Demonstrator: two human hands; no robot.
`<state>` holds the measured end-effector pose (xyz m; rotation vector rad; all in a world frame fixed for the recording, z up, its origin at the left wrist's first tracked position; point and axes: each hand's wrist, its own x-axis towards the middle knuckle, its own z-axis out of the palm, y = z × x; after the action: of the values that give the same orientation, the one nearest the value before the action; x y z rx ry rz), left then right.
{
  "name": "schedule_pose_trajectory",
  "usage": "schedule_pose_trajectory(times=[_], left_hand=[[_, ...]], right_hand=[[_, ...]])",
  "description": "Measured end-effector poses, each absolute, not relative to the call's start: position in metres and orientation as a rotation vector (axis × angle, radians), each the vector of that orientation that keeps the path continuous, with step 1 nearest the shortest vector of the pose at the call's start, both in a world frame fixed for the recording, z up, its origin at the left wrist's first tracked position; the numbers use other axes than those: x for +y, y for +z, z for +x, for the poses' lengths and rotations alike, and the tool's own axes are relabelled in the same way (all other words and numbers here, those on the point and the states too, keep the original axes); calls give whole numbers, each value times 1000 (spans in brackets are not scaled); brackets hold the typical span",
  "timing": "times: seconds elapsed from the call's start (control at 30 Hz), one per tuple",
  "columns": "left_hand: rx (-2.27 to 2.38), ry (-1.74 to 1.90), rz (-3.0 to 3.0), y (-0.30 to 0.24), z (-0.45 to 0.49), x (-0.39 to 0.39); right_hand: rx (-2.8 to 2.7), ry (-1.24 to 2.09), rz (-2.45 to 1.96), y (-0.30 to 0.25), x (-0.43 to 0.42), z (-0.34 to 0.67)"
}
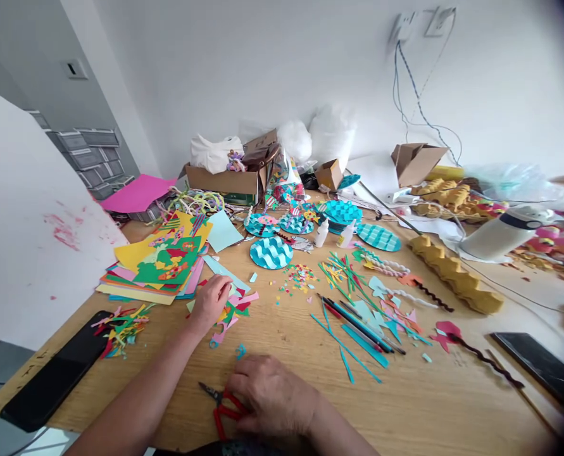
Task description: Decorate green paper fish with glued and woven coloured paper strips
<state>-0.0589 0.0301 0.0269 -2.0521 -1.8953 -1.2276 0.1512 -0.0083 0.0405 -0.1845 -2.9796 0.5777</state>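
My left hand (210, 303) is closed, its fingers curled together above a loose pile of coloured paper scraps (238, 309). Whatever its fingertips pinch, if anything, is hidden or too small to name. Closer to me, my right hand (268, 394) is curled over the red handles of small pliers (225, 405). Their dark, narrow jaws point left along the wooden table. A small blue curl of paper (240, 351) lies just beyond the right knuckles. Past the left hand is a light blue paper strip (227, 273).
Stacked coloured paper (142, 288) and a black phone (56, 367) lie left. Blue corrugated discs (271, 253), glue bottles (321, 234) and confetti (300, 277) occupy the middle. Pens (355, 323), paper strips, an egg-carton strip (452, 278) and a white bottle (504, 233) are right.
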Motion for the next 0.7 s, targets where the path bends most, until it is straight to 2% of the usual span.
schedule_pose_trajectory(times=[0.43, 0.6, 0.7], left_hand=[[-1707, -1229, -2028, 30, -66, 28], [-1681, -1241, -2018, 31, -68, 29], [-1717, -1281, -2004, 32, -70, 26]], right_hand=[[-2945, 321, -129, 47, -9, 150], [-2931, 225, -258, 46, -11, 148], [-2916, 278, -340, 55, -9, 155]])
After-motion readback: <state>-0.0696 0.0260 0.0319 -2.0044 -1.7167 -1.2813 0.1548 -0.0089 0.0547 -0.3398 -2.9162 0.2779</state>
